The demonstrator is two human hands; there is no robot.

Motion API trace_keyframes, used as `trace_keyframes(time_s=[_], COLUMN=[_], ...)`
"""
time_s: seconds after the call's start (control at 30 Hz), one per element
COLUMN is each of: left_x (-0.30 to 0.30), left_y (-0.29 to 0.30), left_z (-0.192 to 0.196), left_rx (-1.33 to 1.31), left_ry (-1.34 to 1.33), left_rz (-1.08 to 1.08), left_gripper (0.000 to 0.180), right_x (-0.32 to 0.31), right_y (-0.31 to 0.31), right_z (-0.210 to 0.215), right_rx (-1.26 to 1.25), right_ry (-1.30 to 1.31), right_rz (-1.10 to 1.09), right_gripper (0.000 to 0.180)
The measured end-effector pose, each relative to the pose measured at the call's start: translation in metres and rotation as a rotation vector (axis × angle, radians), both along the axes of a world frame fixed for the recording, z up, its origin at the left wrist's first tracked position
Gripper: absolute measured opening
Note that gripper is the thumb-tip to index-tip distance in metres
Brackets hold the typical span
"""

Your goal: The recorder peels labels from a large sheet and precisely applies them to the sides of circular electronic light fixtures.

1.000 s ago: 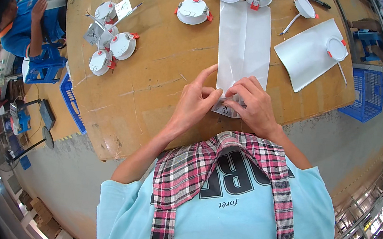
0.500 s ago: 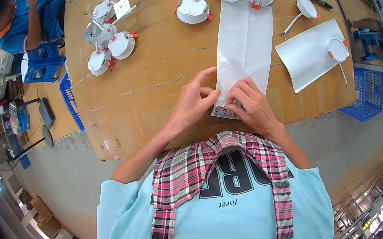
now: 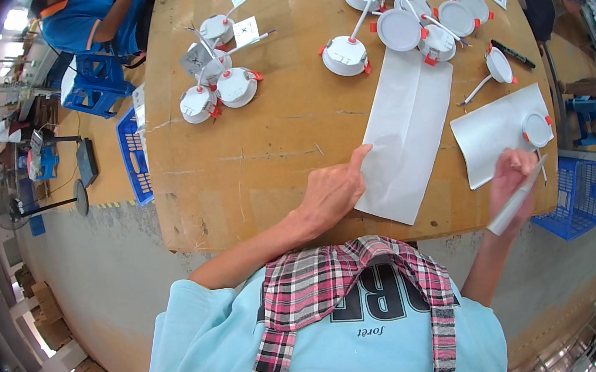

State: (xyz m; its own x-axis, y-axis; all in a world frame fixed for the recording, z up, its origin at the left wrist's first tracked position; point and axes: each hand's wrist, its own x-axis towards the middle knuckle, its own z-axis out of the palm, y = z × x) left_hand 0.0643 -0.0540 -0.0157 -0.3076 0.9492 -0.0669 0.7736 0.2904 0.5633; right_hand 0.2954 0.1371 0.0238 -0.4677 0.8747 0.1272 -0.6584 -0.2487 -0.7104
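A long white strip of backing paper [image 3: 407, 147] lies on the table in front of me, creased lengthwise. My left hand [image 3: 332, 196] rests at its left edge, index finger stretched out against the paper and the other fingers bent. Raised over the table's right edge, my right hand [image 3: 512, 184] pinches a thin whitish label sticker [image 3: 515, 204], seen nearly edge-on. Beyond the hand, a round white downlight [image 3: 537, 130] with red clips sits on a curled white sheet [image 3: 486, 138]. Another downlight [image 3: 399, 31] touches the strip's far end.
Several downlights with wires and paper tags [image 3: 238, 88] are clustered at the left. More downlights [image 3: 346, 56] stand at the far side, near a black marker pen [image 3: 513, 54]. Blue crates [image 3: 572, 197] flank the table. A person in blue [image 3: 95, 20] sits at far left.
My right hand has lifted off the strip's near end and swung right with the label sticker. The printed patch no longer shows there. My left hand stays beside the strip; the view has shifted.
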Motion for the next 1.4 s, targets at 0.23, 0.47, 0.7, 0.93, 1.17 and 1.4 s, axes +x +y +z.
trace_keyframes(time_s=[0.23,0.47,0.7,0.93,1.17,1.4], left_x=[-0.015,-0.024,-0.031,-0.084,-0.108,-0.066], left_y=[0.013,0.028,0.033,0.074,0.090,0.019], left_z=[0.066,0.059,0.049,0.027,0.000,0.013], left_rx=[0.147,0.342,0.430,0.553,0.353,0.350], left_ry=[-0.302,-0.759,-1.082,-0.370,0.044,-0.061], left_rz=[0.062,0.026,0.237,0.258,0.120,0.207], left_gripper=[0.056,0.023,0.020,0.064,0.061,0.073], right_x=[-0.054,-0.106,-0.112,-0.107,-0.129,-0.144], right_y=[-0.018,-0.034,-0.034,-0.005,0.004,-0.002], right_z=[0.032,0.040,0.029,0.028,0.031,0.032], right_rx=[0.357,0.803,0.460,0.231,0.276,0.331], right_ry=[-0.670,-0.823,-0.896,-0.999,-1.033,-0.961], right_rz=[0.150,0.363,0.294,0.139,0.218,0.237], right_gripper=[0.010,0.015,0.017,0.014,0.022,0.020])
